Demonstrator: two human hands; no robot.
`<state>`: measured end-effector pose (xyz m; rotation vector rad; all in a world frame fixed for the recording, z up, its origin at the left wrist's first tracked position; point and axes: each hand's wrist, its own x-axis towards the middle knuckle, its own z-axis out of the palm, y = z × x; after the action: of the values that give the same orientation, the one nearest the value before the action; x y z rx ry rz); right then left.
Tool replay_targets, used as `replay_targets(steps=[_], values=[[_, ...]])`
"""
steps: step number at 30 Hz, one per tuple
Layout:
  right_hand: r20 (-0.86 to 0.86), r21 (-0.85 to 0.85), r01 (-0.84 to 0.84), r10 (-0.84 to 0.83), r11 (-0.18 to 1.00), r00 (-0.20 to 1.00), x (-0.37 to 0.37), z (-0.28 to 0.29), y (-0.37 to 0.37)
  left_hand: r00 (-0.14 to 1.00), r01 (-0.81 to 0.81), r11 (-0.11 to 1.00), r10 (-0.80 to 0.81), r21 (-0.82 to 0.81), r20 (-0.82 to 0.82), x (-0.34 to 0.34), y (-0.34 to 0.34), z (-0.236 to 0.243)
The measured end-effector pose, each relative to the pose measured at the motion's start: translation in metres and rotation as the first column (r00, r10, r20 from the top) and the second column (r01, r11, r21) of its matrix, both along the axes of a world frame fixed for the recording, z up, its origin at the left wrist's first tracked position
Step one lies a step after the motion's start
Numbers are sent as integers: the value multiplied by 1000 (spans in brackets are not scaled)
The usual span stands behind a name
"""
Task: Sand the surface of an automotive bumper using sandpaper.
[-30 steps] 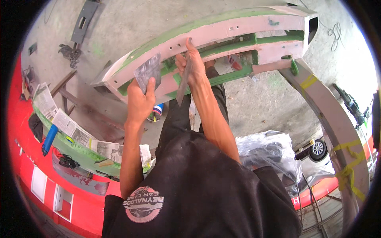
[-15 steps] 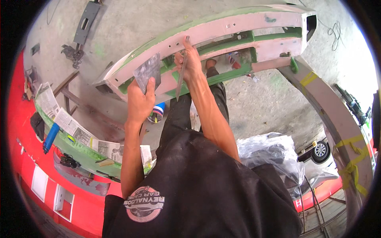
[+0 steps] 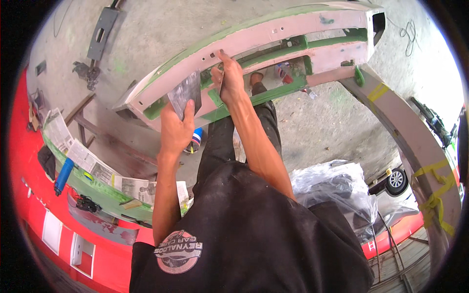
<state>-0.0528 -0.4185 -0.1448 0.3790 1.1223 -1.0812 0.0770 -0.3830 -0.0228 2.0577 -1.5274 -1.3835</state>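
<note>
My left hand is closed on a flat grey plate with smears on its face, thumb on top and fingers beneath. To its right, my right hand is closed around a thin flat blade, seen almost edge-on; its exact kind is unclear. The right forefinger points up toward the small holes in a car bumper. This bumper is pale pink with green areas and long openings, and it lies across beyond both hands. I cannot tell whether the fingertip touches it.
A second curved panel with yellow tape stands at the right. Crumpled clear plastic sheeting lies low right. On the left are a green panel with newspaper, a blue cylinder and a wooden frame. A blue-and-white can sits near my legs.
The blade in my right hand has turned, and its long lower end no longer shows. The plate in my left hand has tilted slightly. The whole view has shifted a little.
</note>
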Motion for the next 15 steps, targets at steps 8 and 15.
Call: replay_targets(steps=[8,15], values=[[137,-31,-36,40,999,990,1,-13,-2,1000,17,1000,-17,-7,-13,-4,-1,-3],[45,-42,-33,35,999,998,-2,-1,-1,998,-21,998,18,-58,-54,-9,-7,-8]])
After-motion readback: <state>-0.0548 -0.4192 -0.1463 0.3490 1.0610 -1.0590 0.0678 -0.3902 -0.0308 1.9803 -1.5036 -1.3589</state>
